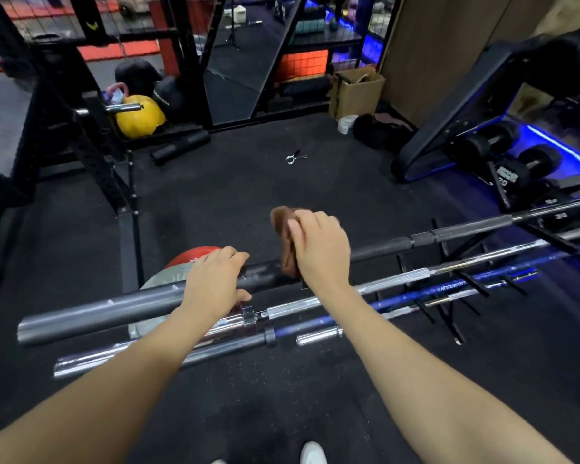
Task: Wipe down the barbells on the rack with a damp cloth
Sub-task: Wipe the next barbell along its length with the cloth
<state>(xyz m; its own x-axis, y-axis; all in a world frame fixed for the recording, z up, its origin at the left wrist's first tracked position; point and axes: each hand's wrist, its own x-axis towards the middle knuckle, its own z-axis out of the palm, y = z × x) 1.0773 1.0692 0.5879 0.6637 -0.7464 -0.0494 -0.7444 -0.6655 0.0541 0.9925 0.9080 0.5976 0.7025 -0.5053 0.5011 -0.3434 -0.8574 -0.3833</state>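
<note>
A dark grey barbell (114,308) lies topmost on a low black rack (449,306), running from lower left to upper right. My left hand (215,283) grips its thick sleeve, fingers curled over the top. My right hand (318,249) holds a brown cloth (283,236) bunched against the bar's shaft, just right of my left hand. Below it lie a chrome barbell (395,279), a blue barbell (426,291) and further bars.
Red and grey weight plates (181,262) sit behind the bar's left end. A black squat rack (91,145) stands at left, a yellow ball (138,117) behind it. A spring collar (293,158) lies on the floor. Dumbbells (503,152) and a bench are at right.
</note>
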